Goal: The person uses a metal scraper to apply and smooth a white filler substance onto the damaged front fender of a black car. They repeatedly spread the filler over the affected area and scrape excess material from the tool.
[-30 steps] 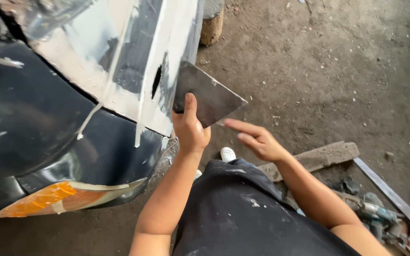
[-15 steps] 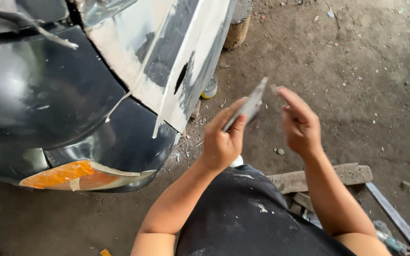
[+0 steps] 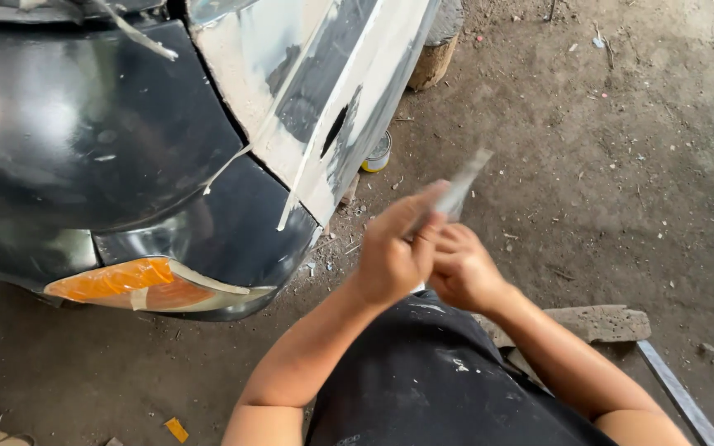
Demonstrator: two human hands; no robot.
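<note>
Hands meet in front of your chest, over the dark apron. Your left hand (image 3: 392,256) is clenched on the lower end of a thin metal scraper (image 3: 459,188), thumb and fingers pinching the flat sides, so the blade sticks up and away, edge-on and a little blurred. Your right hand (image 3: 462,268) sits just beside and under the left, fingers curled in; it seems to touch the scraper's base, but you cannot tell from this view whether it grips the blade or only steadies it.

Judging by its look, the scraper is light, thin and stiff with some spring, smooth on the faces and keen on the edges, so hold it by the flat sides near the lower end, not along the rim.

Both forearms come up from below, elbows bent, wrists close together.

Left of the hands stands a dark car fender (image 3: 101,140) with an orange lamp (image 3: 117,281) and a panel coated in pale filler (image 3: 307,83). A small tin (image 3: 378,154) and a wooden block (image 3: 435,54) rest on the dirt floor (image 3: 621,149); a stone slab (image 3: 592,322) lies by your right arm.
</note>
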